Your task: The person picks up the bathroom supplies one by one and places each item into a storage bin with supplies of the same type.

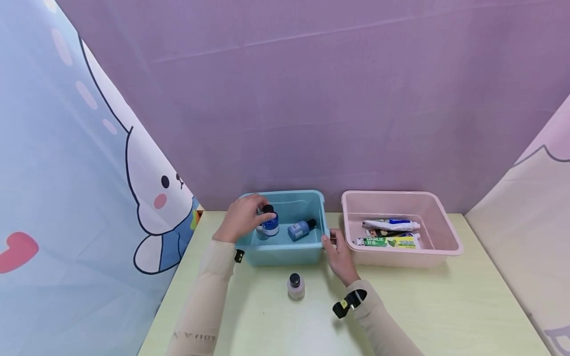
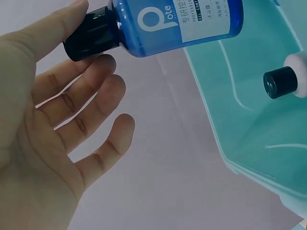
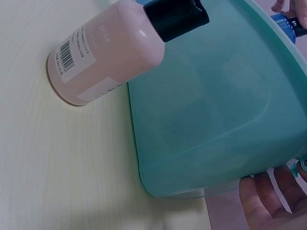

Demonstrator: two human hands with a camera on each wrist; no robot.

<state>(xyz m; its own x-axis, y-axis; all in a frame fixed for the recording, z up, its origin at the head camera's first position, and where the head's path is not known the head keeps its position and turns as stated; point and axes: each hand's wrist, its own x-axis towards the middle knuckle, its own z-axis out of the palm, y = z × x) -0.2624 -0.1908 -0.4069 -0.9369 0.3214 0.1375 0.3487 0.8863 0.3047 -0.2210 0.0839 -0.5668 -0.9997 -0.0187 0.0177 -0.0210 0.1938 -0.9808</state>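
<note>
My left hand [image 1: 244,217] pinches the black cap of a blue bottle [image 2: 182,21] between thumb and fingers. In the head view this bottle is upright over the left part of a teal plastic bin [image 1: 285,256]. A second blue bottle [image 1: 299,230] with a black cap lies on its side in the bin. A pale bottle [image 2: 301,72] is also inside, mostly hidden behind the held one in the head view. My right hand [image 1: 340,257] grips the bin at its front right corner, thumb on the rim and fingers against the side wall.
A pale pink bottle [image 3: 103,52] with a black cap stands on the light wooden table [image 1: 267,321] in front of the teal bin. To the right is a pink bin [image 1: 401,258] holding several toothpaste tubes and a Darlie box [image 1: 387,242]. A purple curtain [image 1: 311,109] hangs behind.
</note>
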